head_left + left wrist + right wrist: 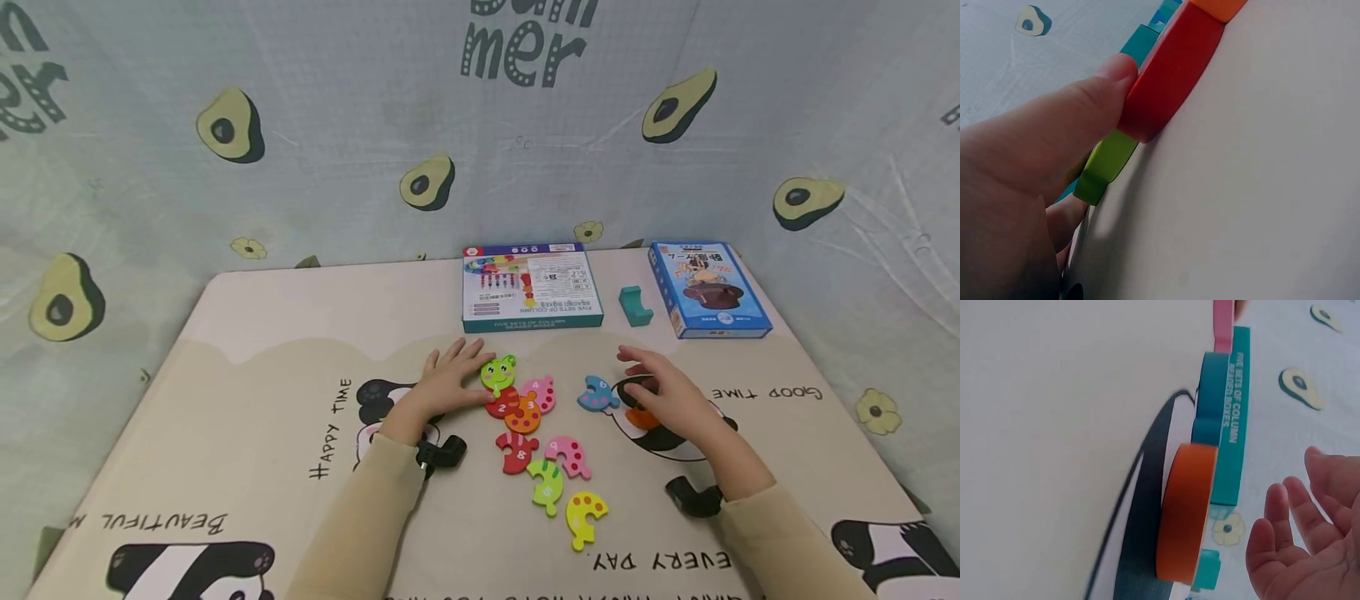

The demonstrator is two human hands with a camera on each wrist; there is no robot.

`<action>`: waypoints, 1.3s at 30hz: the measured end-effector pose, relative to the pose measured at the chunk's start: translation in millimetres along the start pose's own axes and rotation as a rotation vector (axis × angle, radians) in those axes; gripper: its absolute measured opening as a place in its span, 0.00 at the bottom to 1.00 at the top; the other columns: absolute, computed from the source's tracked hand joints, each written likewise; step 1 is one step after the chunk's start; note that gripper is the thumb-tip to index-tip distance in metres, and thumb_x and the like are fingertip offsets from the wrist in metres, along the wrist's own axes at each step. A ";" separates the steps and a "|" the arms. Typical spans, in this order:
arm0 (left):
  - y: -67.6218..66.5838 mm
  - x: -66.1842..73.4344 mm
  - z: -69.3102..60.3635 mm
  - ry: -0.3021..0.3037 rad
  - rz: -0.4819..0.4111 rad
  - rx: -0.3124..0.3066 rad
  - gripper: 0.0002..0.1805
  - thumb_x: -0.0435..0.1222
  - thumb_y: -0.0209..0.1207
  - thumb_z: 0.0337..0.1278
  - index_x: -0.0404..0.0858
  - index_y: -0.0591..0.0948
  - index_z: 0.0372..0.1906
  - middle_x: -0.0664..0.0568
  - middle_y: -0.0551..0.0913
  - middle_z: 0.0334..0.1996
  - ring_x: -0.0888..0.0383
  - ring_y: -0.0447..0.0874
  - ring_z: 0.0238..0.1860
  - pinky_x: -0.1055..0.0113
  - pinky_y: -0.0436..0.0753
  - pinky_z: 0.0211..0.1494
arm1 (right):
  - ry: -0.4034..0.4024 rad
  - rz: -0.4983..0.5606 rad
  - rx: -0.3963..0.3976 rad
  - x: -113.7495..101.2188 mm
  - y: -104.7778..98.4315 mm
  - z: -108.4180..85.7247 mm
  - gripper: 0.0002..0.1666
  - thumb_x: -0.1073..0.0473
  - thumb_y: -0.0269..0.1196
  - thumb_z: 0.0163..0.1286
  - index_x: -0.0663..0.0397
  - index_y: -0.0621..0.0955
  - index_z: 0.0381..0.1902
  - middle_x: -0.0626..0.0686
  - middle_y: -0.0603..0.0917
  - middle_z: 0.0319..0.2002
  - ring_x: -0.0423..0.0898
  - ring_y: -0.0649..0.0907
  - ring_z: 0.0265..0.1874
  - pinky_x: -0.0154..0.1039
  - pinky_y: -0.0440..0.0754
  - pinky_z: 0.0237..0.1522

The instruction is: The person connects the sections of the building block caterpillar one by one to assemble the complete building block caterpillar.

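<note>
My left hand (448, 385) lies spread beside a row of wooden caterpillar puzzle pieces. Its thumb touches the red piece numbered 2 (501, 405), and a fingertip reaches the green smiling head piece (497, 375). Joined to these are the orange piece numbered 3 (523, 414) and a pink piece (540, 392). My right hand (663, 392), fingers apart and holding nothing, hovers over another orange piece (1186, 512). A blue piece (597, 393) lies left of that hand. Nearer to me lie loose red (516, 452), pink (570, 456), green (547, 487) and yellow (583, 518) pieces.
At the table's back edge lies a teal-sided puzzle box (531, 287). A blue box (710, 289) lies at the back right, with a small teal block (636, 307) between the two. Panda drawings and lettering cover the table mat (262, 433). An avocado-print sheet (337, 125) hangs behind.
</note>
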State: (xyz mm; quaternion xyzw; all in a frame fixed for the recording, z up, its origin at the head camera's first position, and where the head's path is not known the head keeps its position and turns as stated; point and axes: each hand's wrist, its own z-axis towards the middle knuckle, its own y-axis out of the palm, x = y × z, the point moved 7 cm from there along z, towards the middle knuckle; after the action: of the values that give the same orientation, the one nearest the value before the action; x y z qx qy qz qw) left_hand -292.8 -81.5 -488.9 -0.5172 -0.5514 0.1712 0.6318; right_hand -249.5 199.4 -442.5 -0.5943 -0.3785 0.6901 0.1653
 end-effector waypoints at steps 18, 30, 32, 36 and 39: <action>-4.7 7.3 2.7 0.028 -0.006 0.006 0.38 0.55 0.57 0.49 0.52 0.61 0.67 0.54 0.49 0.72 0.50 0.35 0.73 0.42 0.33 0.68 | -0.082 0.026 -0.080 -33.0 19.6 -8.6 0.33 0.63 0.59 0.62 0.55 0.64 0.65 0.55 0.72 0.60 0.52 0.75 0.53 0.52 0.75 0.51; -7.1 3.4 5.2 0.012 -0.002 0.003 0.39 0.57 0.57 0.48 0.53 0.61 0.67 0.56 0.49 0.72 0.51 0.34 0.73 0.43 0.32 0.69 | -0.186 -0.031 -0.401 -70.3 71.3 -10.1 0.26 0.56 0.62 0.60 0.44 0.73 0.58 0.49 0.73 0.59 0.50 0.71 0.58 0.51 0.73 0.56; -7.0 2.9 5.2 0.013 0.002 0.008 0.39 0.57 0.57 0.48 0.53 0.61 0.67 0.56 0.49 0.72 0.51 0.34 0.73 0.43 0.32 0.69 | -0.207 -0.047 -0.430 -73.5 78.0 -11.3 0.26 0.56 0.63 0.60 0.42 0.73 0.58 0.47 0.73 0.58 0.49 0.70 0.59 0.51 0.72 0.57; -5.4 2.5 3.3 0.008 -0.001 0.008 0.39 0.57 0.57 0.48 0.53 0.61 0.67 0.55 0.50 0.72 0.51 0.35 0.73 0.43 0.32 0.69 | -0.176 -0.059 -0.469 -72.0 87.7 -16.6 0.26 0.54 0.63 0.59 0.36 0.74 0.56 0.41 0.75 0.55 0.43 0.70 0.55 0.46 0.73 0.55; -3.5 2.4 0.9 0.004 -0.004 -0.003 0.39 0.56 0.58 0.47 0.53 0.62 0.67 0.55 0.50 0.72 0.50 0.35 0.73 0.42 0.32 0.68 | -0.157 -0.055 -0.495 -70.2 93.2 -21.1 0.25 0.52 0.64 0.58 0.32 0.75 0.55 0.37 0.75 0.52 0.40 0.70 0.51 0.39 0.74 0.52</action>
State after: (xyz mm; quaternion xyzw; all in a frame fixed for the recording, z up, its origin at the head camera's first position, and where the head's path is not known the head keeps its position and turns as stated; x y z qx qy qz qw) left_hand -294.0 -80.6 -484.8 -0.5173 -0.5515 0.1681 0.6324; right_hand -192.1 97.4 -460.9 -0.5506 -0.5635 0.6159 0.0036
